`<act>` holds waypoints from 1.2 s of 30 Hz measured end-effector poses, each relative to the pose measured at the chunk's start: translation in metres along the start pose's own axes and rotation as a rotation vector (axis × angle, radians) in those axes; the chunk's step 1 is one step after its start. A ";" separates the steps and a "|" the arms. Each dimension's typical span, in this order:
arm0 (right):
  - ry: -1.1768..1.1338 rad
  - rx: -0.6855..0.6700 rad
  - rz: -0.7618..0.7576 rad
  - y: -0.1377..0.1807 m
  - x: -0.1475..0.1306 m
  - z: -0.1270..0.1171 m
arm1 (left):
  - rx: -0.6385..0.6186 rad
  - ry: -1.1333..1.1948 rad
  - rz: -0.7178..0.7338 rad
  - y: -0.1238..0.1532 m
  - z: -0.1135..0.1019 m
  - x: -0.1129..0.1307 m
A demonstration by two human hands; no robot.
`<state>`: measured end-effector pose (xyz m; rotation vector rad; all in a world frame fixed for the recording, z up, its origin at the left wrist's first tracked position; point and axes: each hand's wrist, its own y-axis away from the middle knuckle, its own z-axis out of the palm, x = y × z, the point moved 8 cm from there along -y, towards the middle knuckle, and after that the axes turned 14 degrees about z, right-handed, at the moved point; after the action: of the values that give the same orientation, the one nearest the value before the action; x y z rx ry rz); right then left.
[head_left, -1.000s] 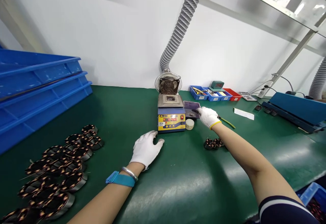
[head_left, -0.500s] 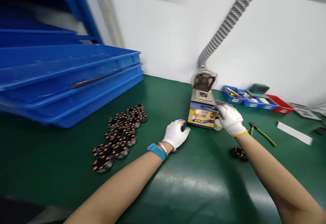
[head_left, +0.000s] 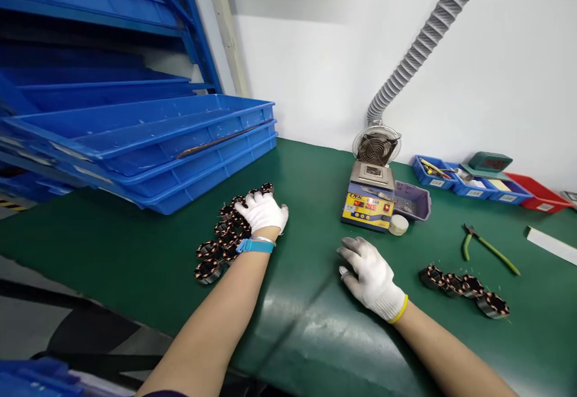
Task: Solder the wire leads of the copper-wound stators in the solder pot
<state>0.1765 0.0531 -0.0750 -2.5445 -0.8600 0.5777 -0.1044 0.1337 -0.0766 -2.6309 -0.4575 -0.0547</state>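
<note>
My left hand, in a white glove, reaches over a cluster of copper-wound motor stators on the left of the green table. Its fingers are spread across the upper right of the cluster and cover some stators; no grip shows. My right hand, also gloved, hovers over or rests on the table in front of the solder pot, fingers apart and nothing in them. Tweezers lie across the pot's front edge. To the right of my right hand stands a short row of several stators.
Stacked blue trays fill the left. Beside the pot are a purple bin and a round white tin. Green-handled cutters lie at right. Small blue bins and a red bin line the wall under a duct.
My left hand has moved left from the table's middle onto the stator cluster. My right hand has left the pot's right side and come down nearer to me. The view has shifted left.
</note>
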 end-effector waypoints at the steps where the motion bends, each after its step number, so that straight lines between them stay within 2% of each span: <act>1: -0.015 -0.004 0.020 0.002 0.002 0.000 | -0.001 -0.020 0.009 0.000 0.002 0.000; 3: -0.046 -0.003 0.078 0.003 0.010 -0.004 | -0.014 -0.065 0.053 0.001 0.004 0.005; 8: -0.122 -0.038 0.231 0.006 0.028 -0.007 | -0.079 -0.067 0.231 0.010 0.004 0.036; 14: -0.164 -0.137 0.385 0.004 0.037 0.002 | -0.195 0.186 0.353 0.042 0.000 0.081; 17: -0.207 -0.190 0.498 0.003 0.045 0.001 | -0.212 0.362 0.314 0.063 -0.005 0.098; 19: -0.236 -0.215 0.566 0.004 0.051 0.001 | -0.301 0.402 0.323 0.073 -0.002 0.109; 21: -0.256 -0.239 0.602 0.005 0.054 0.001 | -0.419 0.410 0.395 0.081 0.002 0.122; 23: -0.265 -0.258 0.622 0.004 0.055 0.003 | -0.481 0.404 0.456 0.085 0.004 0.131; 28: -0.289 -0.215 0.704 -0.005 0.056 0.015 | -0.482 0.351 0.483 0.089 0.005 0.145; 31: -0.300 -0.235 0.696 -0.011 0.055 0.021 | -0.469 0.370 0.484 0.093 0.003 0.151; 33: -0.256 -0.276 0.719 -0.010 0.061 0.019 | -0.459 0.405 0.466 0.093 0.001 0.151; 36: -0.178 -0.308 0.839 -0.002 0.080 0.007 | -0.432 0.472 0.422 0.090 -0.002 0.146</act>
<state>0.2296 0.1075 -0.1003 -3.1279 0.1476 0.9759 0.0629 0.1022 -0.0974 -2.9332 0.3050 -0.6865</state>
